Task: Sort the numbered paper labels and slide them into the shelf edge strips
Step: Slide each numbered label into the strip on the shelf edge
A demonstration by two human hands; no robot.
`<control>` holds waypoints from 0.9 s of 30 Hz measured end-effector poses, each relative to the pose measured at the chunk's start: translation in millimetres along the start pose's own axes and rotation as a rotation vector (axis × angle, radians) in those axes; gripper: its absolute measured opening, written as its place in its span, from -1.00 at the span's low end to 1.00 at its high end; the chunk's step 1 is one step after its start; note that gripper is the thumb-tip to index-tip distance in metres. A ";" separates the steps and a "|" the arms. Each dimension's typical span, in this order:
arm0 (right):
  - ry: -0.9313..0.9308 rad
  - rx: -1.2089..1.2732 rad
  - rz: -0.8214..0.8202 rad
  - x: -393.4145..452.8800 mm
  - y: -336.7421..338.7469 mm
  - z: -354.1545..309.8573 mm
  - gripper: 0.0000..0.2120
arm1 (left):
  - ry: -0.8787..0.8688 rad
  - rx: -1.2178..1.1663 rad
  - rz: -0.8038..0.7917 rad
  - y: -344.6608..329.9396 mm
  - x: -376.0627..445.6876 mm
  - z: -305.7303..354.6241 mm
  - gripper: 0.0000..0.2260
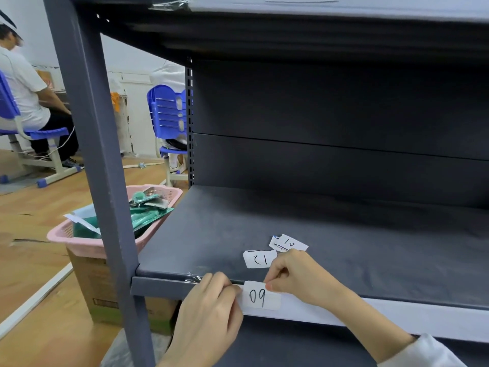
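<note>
A person's two bare hands worked at the front edge of a dark grey metal shelf (330,229), seen from above. The left hand (209,311), its grip closed in a pinch, held the left end of a white paper label marked "09" (260,296) against the shelf edge strip (370,312), a pale band running along the shelf's front lip. The right hand (299,274), in a light sleeve, pinched the same label's upper right corner, grip closed on the paper. Just behind the hands, on the shelf surface, lay a label marked "12" (259,258), and just beyond it a small overlapping pile of labels with "10" on top (289,243). Left of the shelf post, a pink plastic basket (87,245) of green packets sat on a cardboard box (95,290) on the wooden floor. Farther back, a person in a white shirt sat on a blue chair (39,133), with a second blue chair (166,112) behind the shelf.
</note>
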State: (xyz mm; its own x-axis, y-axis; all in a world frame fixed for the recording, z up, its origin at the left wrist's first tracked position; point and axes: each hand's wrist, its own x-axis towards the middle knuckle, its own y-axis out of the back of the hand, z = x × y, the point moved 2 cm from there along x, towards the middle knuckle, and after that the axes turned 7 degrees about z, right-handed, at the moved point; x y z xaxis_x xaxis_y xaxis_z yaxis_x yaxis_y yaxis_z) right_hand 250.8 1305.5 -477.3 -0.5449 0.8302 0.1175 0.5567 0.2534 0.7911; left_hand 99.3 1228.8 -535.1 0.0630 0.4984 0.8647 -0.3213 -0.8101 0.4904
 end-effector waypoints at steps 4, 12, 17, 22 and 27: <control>0.015 -0.007 -0.026 2.0 -4.8 0.8 -0.89 | 0.024 -0.020 0.008 -0.8 -3.9 -0.2 -0.76; -0.040 0.026 0.044 7.8 9.8 13.2 -0.85 | 0.013 -0.009 0.026 1.8 -2.6 3.1 -0.75; -0.183 -0.080 0.401 32.4 47.8 56.3 -0.75 | 0.000 0.011 0.035 3.6 1.2 5.7 -0.74; -0.245 -0.280 0.291 36.0 41.5 71.0 -0.52 | 0.000 0.029 0.064 0.3 -2.2 5.4 -0.72; -0.241 -0.253 0.288 38.0 37.3 68.9 -0.79 | -0.033 0.048 0.102 -4.6 -2.1 1.9 -0.72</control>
State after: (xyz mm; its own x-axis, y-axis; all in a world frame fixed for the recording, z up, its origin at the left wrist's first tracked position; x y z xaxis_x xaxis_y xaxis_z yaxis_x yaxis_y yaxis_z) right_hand 294.0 1380.7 -484.8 -0.2123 0.9485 0.2351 0.4768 -0.1095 0.8722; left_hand 102.4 1230.9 -539.0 0.0640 0.4026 0.9132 -0.2822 -0.8704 0.4035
